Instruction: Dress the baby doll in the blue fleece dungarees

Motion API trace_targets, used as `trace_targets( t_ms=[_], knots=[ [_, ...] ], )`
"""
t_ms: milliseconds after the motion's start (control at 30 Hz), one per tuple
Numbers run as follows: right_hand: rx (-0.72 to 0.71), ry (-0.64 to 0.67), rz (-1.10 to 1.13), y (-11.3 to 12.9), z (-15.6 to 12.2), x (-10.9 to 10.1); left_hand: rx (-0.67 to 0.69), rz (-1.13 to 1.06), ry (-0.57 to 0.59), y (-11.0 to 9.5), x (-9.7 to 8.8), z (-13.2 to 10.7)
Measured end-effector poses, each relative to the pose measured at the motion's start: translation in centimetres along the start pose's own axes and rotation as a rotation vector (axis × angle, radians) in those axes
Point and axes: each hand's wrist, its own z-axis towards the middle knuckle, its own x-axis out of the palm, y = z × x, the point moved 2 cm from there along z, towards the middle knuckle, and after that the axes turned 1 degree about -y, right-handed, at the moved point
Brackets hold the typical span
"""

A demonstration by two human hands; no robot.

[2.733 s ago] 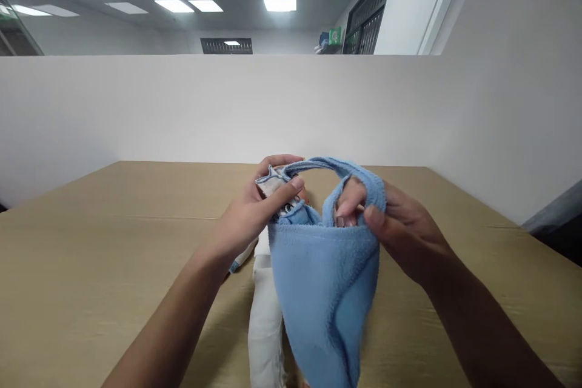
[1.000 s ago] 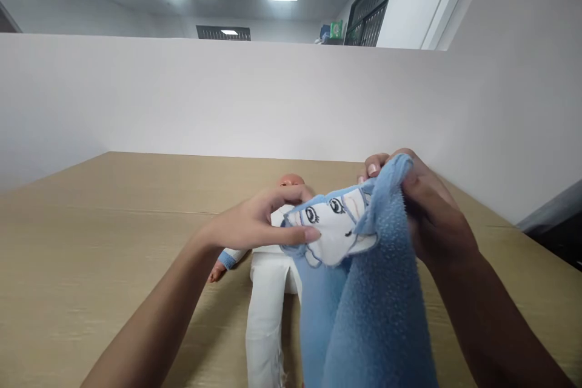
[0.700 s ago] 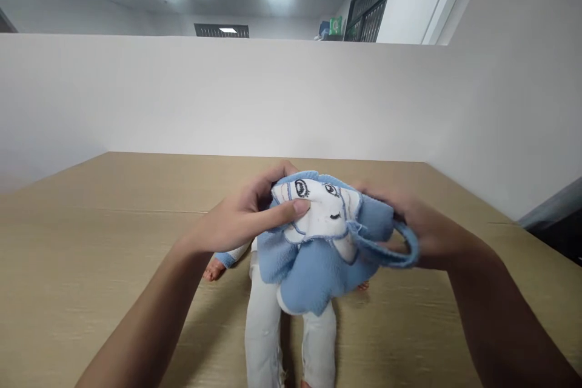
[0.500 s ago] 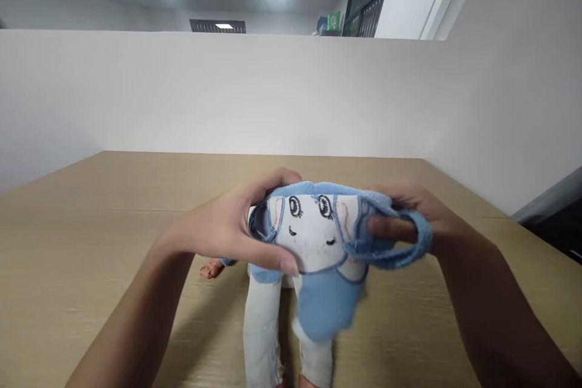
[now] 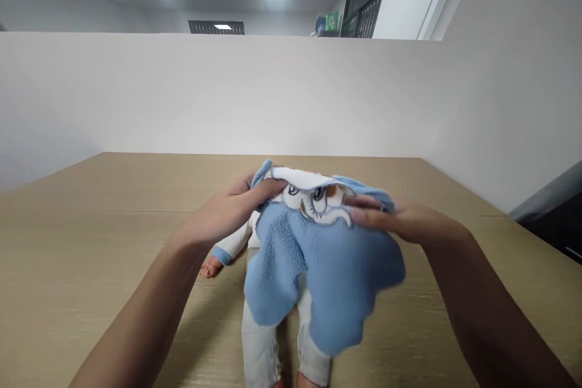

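A doll in white clothes (image 5: 261, 339) lies on its back on the wooden table (image 5: 91, 236), legs toward me, one blue-cuffed arm (image 5: 227, 248) stretched to the left. Over its upper body I hold a blue fleece bib (image 5: 327, 260) with a white cartoon face at the top. My left hand (image 5: 231, 212) pinches the bib's upper left edge. My right hand (image 5: 391, 221) grips its upper right edge, fingers pressed on the fabric. The doll's head and chest are hidden by the bib.
White partition walls (image 5: 182, 97) close off the table at the back and right. A dark object (image 5: 555, 212) shows at the right edge beyond the table. Ceiling lights and a dark window grille appear above the partition.
The bib was turned round from its plain side to its face side and spread out. Both hands have lowered it over the doll's upper body, hiding the head.
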Motion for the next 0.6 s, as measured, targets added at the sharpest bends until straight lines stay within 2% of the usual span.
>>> trace_targets(
  t_ms=[100,167,300,400,467,600],
  knots=[
    [-0.053,0.346,-0.064,0.8,0.3,1.1,-0.035,0.003,0.08,-0.6,0.7,-0.1],
    [-0.105,0.444,-0.097,1.2,0.6,1.9,-0.012,0.056,0.111,-1.4,1.1,-0.4],
    [-0.189,0.339,-0.22,1.1,1.4,3.4,0.006,0.123,0.175,-2.6,1.7,-0.7],
    [-0.232,0.256,-0.227,0.7,1.9,4.5,-0.004,0.146,0.167,-2.9,1.8,-0.9],
    [-0.253,0.273,-0.191,0.6,2.2,5.4,0.006,0.161,0.148,-2.9,1.8,-1.1],
    [-0.218,0.388,-0.184,0.1,2.6,6.3,0.033,0.236,0.134,-2.8,1.5,-1.4]
  ],
)
